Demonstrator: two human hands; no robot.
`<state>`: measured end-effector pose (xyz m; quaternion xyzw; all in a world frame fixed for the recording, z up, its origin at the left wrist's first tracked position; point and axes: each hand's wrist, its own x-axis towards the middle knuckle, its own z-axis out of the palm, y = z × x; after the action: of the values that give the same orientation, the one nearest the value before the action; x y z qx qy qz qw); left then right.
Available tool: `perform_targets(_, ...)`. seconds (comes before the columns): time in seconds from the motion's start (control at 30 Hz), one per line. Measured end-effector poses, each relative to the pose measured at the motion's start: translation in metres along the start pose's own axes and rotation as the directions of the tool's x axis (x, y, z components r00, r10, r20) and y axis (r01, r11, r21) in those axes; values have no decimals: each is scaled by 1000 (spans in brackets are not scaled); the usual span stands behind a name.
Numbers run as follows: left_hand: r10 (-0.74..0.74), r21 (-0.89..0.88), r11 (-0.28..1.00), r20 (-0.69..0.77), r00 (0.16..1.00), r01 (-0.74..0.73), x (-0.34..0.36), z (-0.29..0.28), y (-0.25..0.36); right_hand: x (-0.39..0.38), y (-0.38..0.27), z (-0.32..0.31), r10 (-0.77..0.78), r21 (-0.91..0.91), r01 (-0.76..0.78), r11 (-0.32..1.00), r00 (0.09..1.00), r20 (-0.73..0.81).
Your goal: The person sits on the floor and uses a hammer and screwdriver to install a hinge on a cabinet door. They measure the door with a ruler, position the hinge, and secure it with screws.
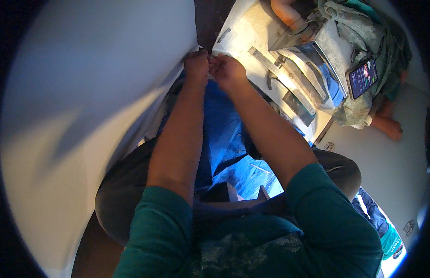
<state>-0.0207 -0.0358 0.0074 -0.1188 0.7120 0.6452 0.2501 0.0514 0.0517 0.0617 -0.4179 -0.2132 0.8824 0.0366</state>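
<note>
Both my arms stretch forward, and my hands meet close together at the top of a large white surface [94,92] on the left. My left hand [196,65] is closed in a fist by the edge of that surface; what it grips is hidden. Right beside it, my right hand [228,70] has its fingers curled and pressed together toward the left hand. Anything between those fingers is too small to make out. Blue sheeting [224,120] lies below my hands, between my bent legs.
To the right, a pale board [247,39] bears a long metal straightedge [284,83] and other tools. A lit phone [361,78] rests on crumpled grey-green cloth [351,30]. Another person's bare arm [289,14] shows at the top. A dark strip [212,21] stands beyond my hands.
</note>
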Motion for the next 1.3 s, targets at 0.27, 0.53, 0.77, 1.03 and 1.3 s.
perform_targets(0.27, -85, -266, 963, -113, 990, 53, -61, 17, 79, -53, -32, 36, -79, -3, 79, 997, 996, 38)
perform_targets(0.53, 24, -264, 963, -130, 991, -58, -108, 28, 126, -84, -60, 38, -114, -41, 122, 992, 980, 165)
perform_targets(0.77, -141, -204, 970, -12, 990, 136, -79, 26, 71, -32, -41, 5, 43, -191, -44, 981, 999, -9)
perform_targets(1.03, -330, -333, 878, 97, 939, 343, -36, 14, 47, -22, -36, 11, -4, -216, 3, 976, 1000, -5)
perform_targets(1.3, -167, -434, 890, -25, 986, 140, -103, 20, 134, -74, -72, 51, -124, -238, 152, 959, 984, 127)
